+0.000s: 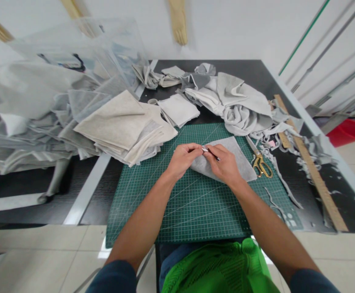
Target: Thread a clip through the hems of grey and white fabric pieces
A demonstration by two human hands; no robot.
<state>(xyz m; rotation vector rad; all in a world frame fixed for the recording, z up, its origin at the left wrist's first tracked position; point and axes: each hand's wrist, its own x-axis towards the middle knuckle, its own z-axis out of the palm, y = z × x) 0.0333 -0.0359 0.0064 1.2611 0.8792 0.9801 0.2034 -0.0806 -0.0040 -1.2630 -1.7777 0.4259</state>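
Observation:
A grey felt piece (238, 156) lies on the green cutting mat (196, 199). Both my hands rest on its left part. My left hand (183, 159) is closed, its fingertips pinching the end of a small thin tool (209, 151) with a silvery tip. My right hand (224, 165) is closed on the same tool, holding it like a pen over the felt. The two hands touch at the fingertips.
Gold-handled scissors (259, 162) lie right of the felt. A wooden ruler (310, 165) runs along the right table edge among fabric scraps. Stacked beige fabric squares (125, 126), a grey cloth heap (235, 103), and clear plastic sheets (73, 61) crowd the back. A red tub (350, 131) stands on the floor.

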